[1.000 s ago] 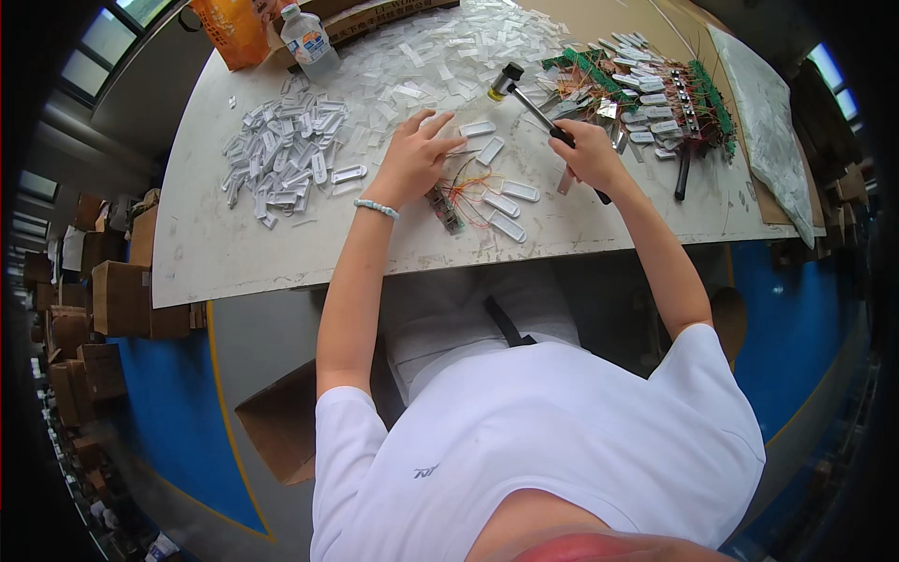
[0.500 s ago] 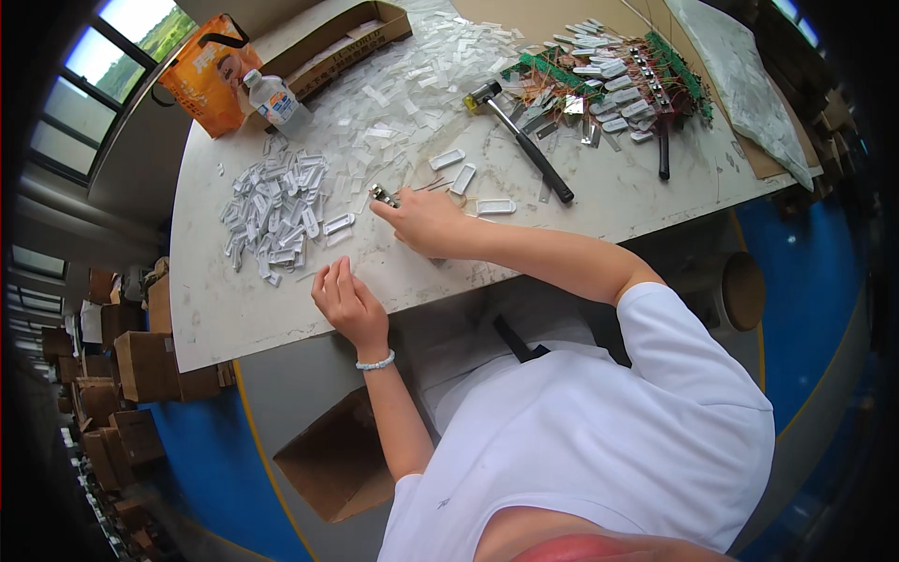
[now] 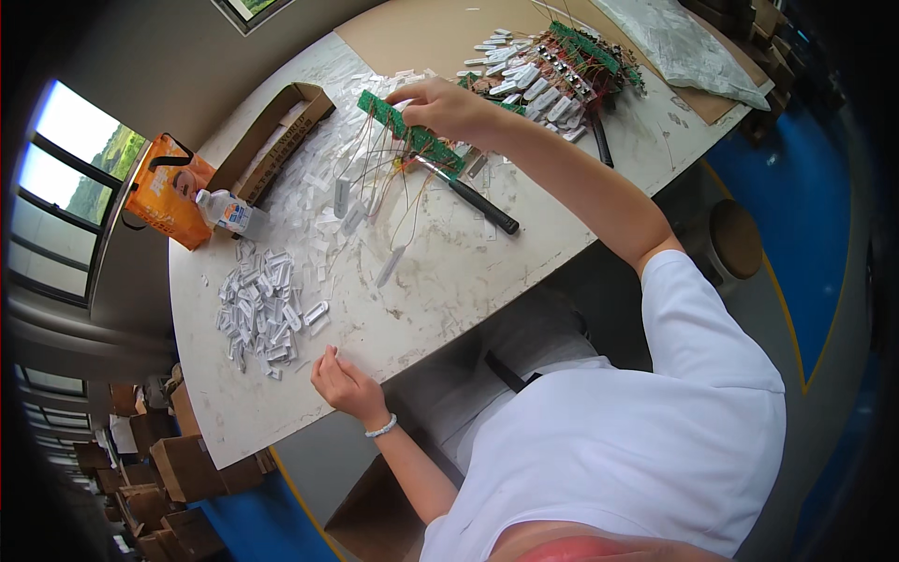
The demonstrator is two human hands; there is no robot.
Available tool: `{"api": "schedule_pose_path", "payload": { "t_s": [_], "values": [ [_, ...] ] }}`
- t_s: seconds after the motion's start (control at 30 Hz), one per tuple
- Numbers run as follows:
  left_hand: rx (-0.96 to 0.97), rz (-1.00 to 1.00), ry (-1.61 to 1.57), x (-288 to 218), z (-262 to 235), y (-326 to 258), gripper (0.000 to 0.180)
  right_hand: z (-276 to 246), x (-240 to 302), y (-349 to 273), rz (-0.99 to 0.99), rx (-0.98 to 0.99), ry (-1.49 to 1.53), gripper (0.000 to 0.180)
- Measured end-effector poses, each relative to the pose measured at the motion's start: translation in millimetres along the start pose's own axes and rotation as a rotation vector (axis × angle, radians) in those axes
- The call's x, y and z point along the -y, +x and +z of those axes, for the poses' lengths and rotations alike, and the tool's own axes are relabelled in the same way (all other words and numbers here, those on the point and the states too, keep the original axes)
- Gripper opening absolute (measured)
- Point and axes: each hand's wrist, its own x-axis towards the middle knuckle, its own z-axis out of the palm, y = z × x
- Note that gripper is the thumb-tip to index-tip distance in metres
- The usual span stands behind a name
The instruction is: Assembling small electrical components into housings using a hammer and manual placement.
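Observation:
My right hand (image 3: pixel 435 105) is closed on the edge of a green circuit board strip (image 3: pixel 412 139) and holds it raised above the table. Thin wires hang from this strip, with white oblong casings (image 3: pixel 342 199) dangling from some of them; another casing (image 3: pixel 390 266) lies lower, by the wire ends. Behind the strip lies a hammer (image 3: pixel 479 203), its head largely covered from view. My left hand (image 3: pixel 346 382) hovers by the table's front edge, fingers curled together, with nothing visible in them. Left of centre is a pile of white casings (image 3: pixel 257 309).
Green boards with wired casings (image 3: pixel 562 80) are heaped at the far right, with another black handle (image 3: pixel 600 140) beside them. Clear plastic pieces (image 3: pixel 304 178) cover the back. A long carton (image 3: pixel 272 150), bottle (image 3: pixel 231 214) and orange bag (image 3: pixel 169 197) stand at the left.
My right hand has moved away from me and now holds a wired circuit board strip up. Loose casings near the hammer now hang or trail with the wires. The view has turned.

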Motion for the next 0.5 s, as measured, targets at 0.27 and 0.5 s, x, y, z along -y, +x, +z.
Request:
{"api": "schedule_pose_path", "payload": {
  "t_s": [0.27, 0.5],
  "values": [
    [0.000, -0.046, 0.022, -1.5, -0.7, 0.8, 0.025, -263.9, -57.9, -19.8, 0.070, -0.375, -0.008, 0.040],
    [0.006, -0.072, 0.043, -1.7, 2.2, 2.3, 0.023, -244.3, -103.8, -16.2, -0.139, -0.611, -1.130, 0.031]
  ]
}}
